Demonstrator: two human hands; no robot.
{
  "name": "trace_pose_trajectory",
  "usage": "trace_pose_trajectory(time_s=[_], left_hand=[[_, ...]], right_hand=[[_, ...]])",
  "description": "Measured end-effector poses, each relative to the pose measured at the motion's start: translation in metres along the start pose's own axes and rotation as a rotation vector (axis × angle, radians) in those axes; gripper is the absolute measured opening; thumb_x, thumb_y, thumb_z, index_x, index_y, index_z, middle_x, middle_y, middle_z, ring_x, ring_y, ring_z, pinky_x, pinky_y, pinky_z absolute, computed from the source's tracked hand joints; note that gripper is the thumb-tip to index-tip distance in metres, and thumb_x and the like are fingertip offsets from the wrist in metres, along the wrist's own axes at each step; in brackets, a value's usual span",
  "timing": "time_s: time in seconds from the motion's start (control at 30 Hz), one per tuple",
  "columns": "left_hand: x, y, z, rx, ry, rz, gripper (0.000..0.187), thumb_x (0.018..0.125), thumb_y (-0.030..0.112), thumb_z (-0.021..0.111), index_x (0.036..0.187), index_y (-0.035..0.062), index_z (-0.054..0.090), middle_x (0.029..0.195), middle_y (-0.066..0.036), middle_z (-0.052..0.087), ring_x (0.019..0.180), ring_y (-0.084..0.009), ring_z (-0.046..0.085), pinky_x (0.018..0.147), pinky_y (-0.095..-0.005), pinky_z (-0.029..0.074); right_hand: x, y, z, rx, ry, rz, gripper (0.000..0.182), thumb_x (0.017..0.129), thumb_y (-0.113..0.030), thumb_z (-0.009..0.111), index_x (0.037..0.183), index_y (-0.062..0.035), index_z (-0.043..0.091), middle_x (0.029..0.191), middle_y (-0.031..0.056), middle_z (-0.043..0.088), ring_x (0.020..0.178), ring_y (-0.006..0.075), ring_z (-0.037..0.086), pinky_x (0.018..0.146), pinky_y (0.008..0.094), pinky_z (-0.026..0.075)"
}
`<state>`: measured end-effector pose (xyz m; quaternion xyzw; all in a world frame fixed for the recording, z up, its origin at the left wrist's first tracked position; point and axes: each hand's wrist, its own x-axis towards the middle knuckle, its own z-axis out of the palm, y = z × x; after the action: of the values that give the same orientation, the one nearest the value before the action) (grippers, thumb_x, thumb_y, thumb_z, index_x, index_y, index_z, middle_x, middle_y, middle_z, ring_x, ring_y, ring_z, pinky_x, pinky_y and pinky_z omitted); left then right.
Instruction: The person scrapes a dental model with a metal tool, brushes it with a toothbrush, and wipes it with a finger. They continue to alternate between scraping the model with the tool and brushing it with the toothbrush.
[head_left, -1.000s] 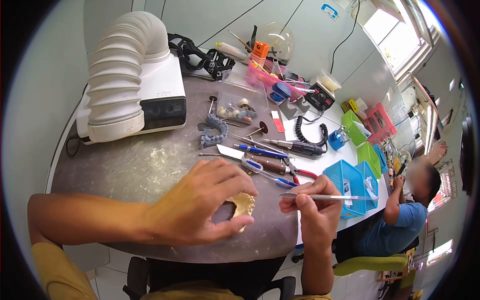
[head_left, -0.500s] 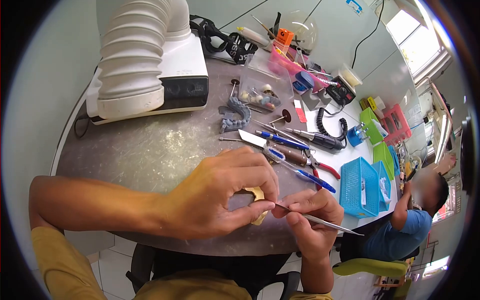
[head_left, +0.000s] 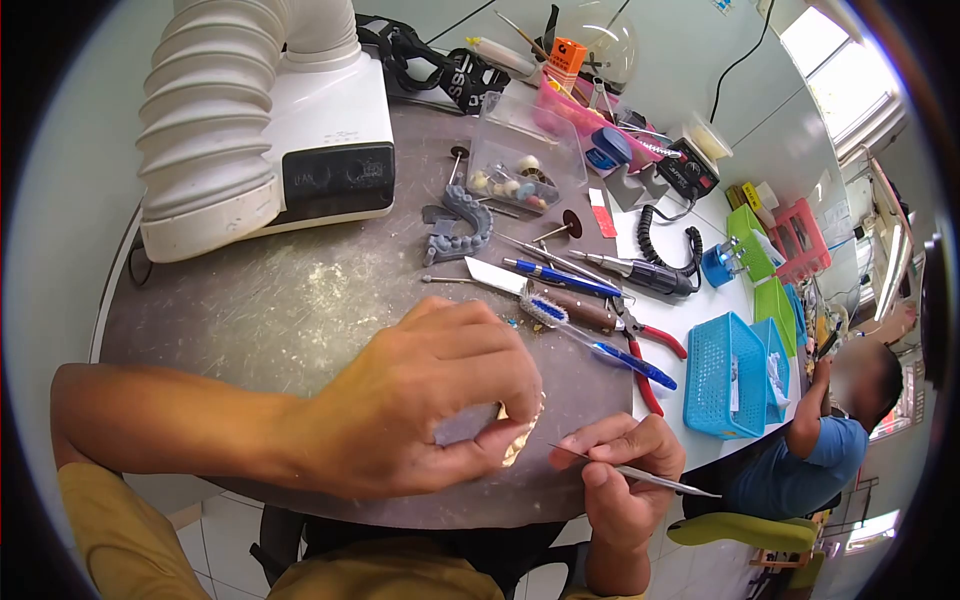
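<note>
One metal tool [head_left: 668, 483]; "SS"-lettered strap [head_left: 468, 84]

Letters "SS" on black strap [head_left: 468, 84]
Strap beside white machine [head_left: 335, 112]; print on orange box [head_left: 566, 60] too small to read

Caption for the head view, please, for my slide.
Left hand pinches a gold-coloured piece above the bench while the right hand holds a slim metal tool.
</note>
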<state>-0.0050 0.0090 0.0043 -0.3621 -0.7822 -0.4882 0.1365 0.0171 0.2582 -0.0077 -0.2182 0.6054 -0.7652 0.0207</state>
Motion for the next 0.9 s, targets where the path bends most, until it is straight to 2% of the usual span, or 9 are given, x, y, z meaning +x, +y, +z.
trace_pose_trajectory(time_s=[0.07,0.13,0.27,0.57,0.9], left_hand=[[0.0010,-0.0009,0.0005,-0.007,0.035,-0.036,0.019,0.078,0.003,0.082,0.092,0.0104,0.071,0.099,-0.002,0.074,0.094,-0.0232,0.067,0.086,-0.0367,0.049],[0.0009,-0.0012,0.0038,0.011,0.027,-0.034,0.021,0.078,0.003,0.083,0.094,0.0106,0.073,0.100,-0.002,0.074,0.094,-0.0231,0.067,0.086,-0.0360,0.049],[0.0004,-0.0013,0.0058,0.035,-0.003,-0.024,0.025,0.078,0.006,0.087,0.100,0.0115,0.075,0.101,-0.002,0.074,0.094,-0.0222,0.067,0.085,-0.0344,0.049],[0.0004,0.0002,0.0051,0.010,-0.046,-0.008,0.025,0.078,0.015,0.090,0.099,0.0149,0.076,0.102,0.003,0.074,0.095,-0.0190,0.066,0.090,-0.0341,0.046],[-0.0001,-0.0007,0.0062,-0.010,-0.061,0.011,0.022,0.078,0.012,0.088,0.096,0.0147,0.076,0.099,0.003,0.073,0.095,-0.0186,0.067,0.090,-0.0345,0.046]], right_hand=[[-0.0008,0.0024,-0.0036,-0.021,0.009,-0.009,0.012,0.087,0.009,0.074,0.091,0.0048,0.063,0.100,0.0288,0.074,0.095,0.0294,0.076,0.086,0.0374,0.063],[-0.0028,0.0038,-0.0083,-0.172,-0.037,-0.060,0.013,0.086,0.007,0.075,0.092,0.0038,0.064,0.099,0.0282,0.075,0.095,0.0278,0.077,0.082,0.0341,0.062],[-0.0021,0.0049,-0.0075,-0.187,-0.031,-0.068,0.015,0.084,0.006,0.077,0.092,0.0031,0.065,0.099,0.0270,0.075,0.094,0.0265,0.077,0.080,0.0319,0.060],[-0.0015,0.0026,-0.0068,-0.208,-0.075,-0.061,0.016,0.082,0.010,0.077,0.093,0.0034,0.066,0.101,0.0268,0.075,0.096,0.0275,0.077,0.082,0.0326,0.061],[0.0010,0.0023,-0.0066,-0.166,-0.109,-0.034,0.016,0.083,0.011,0.076,0.094,0.0039,0.066,0.104,0.0267,0.075,0.094,0.0219,0.075,0.079,0.0295,0.060]])
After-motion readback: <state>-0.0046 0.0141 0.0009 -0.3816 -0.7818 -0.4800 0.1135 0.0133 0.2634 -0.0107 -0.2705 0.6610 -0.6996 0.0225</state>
